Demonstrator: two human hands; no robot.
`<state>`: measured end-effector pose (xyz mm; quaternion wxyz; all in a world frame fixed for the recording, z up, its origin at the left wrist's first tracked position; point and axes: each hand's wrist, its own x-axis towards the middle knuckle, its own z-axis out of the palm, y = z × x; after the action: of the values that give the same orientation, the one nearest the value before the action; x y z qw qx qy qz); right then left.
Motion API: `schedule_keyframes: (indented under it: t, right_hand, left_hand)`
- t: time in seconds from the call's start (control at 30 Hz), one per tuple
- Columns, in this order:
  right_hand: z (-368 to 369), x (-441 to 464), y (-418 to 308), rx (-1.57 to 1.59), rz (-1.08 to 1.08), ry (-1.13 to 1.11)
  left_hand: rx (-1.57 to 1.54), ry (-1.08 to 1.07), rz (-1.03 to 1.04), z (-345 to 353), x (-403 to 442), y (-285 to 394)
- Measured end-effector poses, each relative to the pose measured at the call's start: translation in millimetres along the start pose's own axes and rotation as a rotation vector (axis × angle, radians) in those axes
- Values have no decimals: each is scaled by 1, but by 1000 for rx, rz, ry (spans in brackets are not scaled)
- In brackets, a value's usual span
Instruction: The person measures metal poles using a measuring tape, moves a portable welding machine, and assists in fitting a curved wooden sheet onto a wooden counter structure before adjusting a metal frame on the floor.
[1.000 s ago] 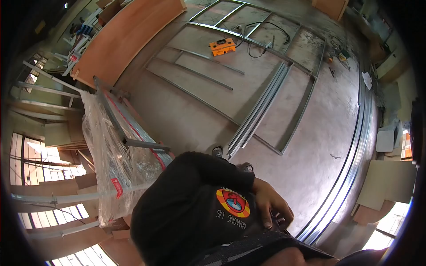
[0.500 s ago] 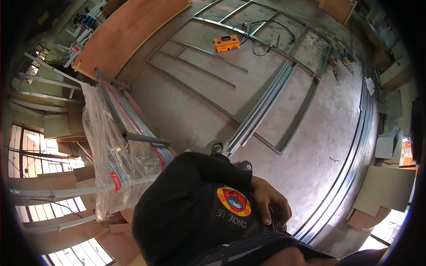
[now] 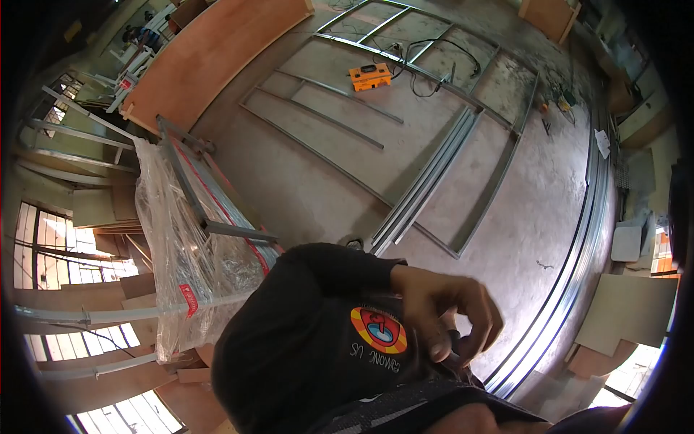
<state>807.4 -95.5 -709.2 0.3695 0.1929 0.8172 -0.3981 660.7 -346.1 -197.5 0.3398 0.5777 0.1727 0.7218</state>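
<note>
— Where the left sleeve (image 3: pixel 347 266) ends, how does the hand look?

— The left hand (image 3: pixel 437 295) is bent in front of the shirt (image 3: pixel 303 347), its thumb and fingers curled toward each other in a narrow hook.

— Around what?

— A dark item (image 3: pixel 454 340) lies between the thumb and the fingers, at about six o'clock from the knuckles. It's mostly hidden, so I can't tell what it is, nor whether it is gripped or merely touched.

— And the right hand?

— I can't make it out, so I can't tell its grip.

— What is near the left one?

— The badge (image 3: pixel 378 330) on the shirt is just beside it, at nine o'clock. Toward twelve, a bundle of bars (image 3: pixel 426 181) lies on the floor (image 3: pixel 303 195), crossing one side of a metal frame (image 3: pixel 377 51).

— Farther out?

— An orange case (image 3: pixel 370 78) sits between eleven and twelve, and a curved board (image 3: pixel 210 69) between ten and eleven. Clear wrap (image 3: pixel 184 246) hangs in folds between nine and ten, with a red label (image 3: pixel 189 300) on it. Long, shiny rails (image 3: pixel 578 271) stretch along the floor at two.
</note>
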Motion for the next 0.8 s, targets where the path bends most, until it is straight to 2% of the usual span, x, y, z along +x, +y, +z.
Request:
schedule_keyframes:
  t: [0.07, 0.1, 0.13, 0.2, 0.27, 0.5, 0.57, 0.8]
  right_hand:
    - [-2, 1, 0, -9, -1, -2]
    - [-3, 0, 0, -13, -1, -4]
    - [-4, 0, -1, -17, -2, -8]
    - [-6, 0, -3, -21, -2, -12]
    - [-8, -2, -5, -18, 4, -16]
    - [-11, -10, -9, -1, 24, -7]
    - [-12, -12, -11, -4, 23, -3]
    - [-8, -5, 3, -129, -68, 15]
  left_hand:
    - [-58, 199, 125, 2, 15, 20]
    - [-56, 200, 129, 5, 24, 29]
    - [18, 193, 303, 7, 34, 39]
    - [95, 186, 479, 10, 43, 50]
    - [42, 107, 334, 12, 44, 56]
    - [120, 104, 493, 11, 51, 58]
    - [153, 95, 383, 13, 49, 63]
    - [122, 105, 393, 13, 53, 60]
